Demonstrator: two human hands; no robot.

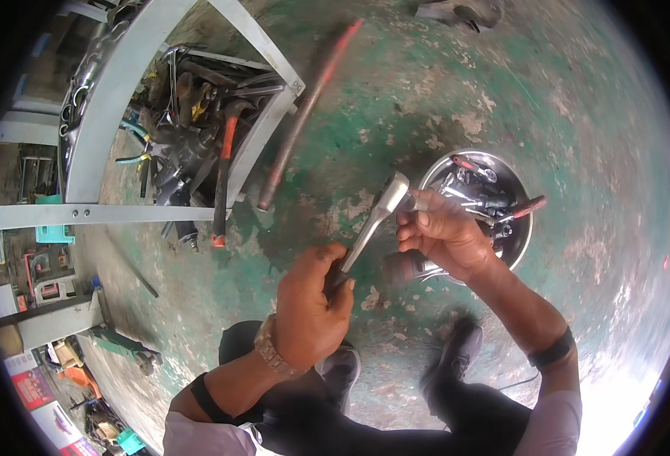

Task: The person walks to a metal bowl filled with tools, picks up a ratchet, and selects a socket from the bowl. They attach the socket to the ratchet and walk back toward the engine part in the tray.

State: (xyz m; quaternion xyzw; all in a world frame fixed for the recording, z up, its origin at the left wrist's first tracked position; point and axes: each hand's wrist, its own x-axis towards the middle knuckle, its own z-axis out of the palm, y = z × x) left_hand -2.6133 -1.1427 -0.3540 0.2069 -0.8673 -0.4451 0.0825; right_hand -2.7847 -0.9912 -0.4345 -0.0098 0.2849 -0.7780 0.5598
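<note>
My left hand [316, 304] is wrapped round the dark handle of a ratchet wrench [374, 219], which tilts up to the right in front of me. At the ratchet's head, my right hand [447, 234] pinches a small metal piece, probably a socket; the fingers hide much of it. Beyond and below my right hand stands a round metal bowl [529, 242] on the floor. Several tools lie in it, among them a red-handled ratchet [475, 167] and a tool with a dark red grip [529, 206].
On the left, a grey metal frame [122, 216] encloses a pile of tools, with an orange-handled hammer [225, 167] at its edge. A long rusty bar [304, 121] lies on the worn green floor [563, 99]. My shoes [460, 343] are below the bowl. Boxes [54, 422] line the far left.
</note>
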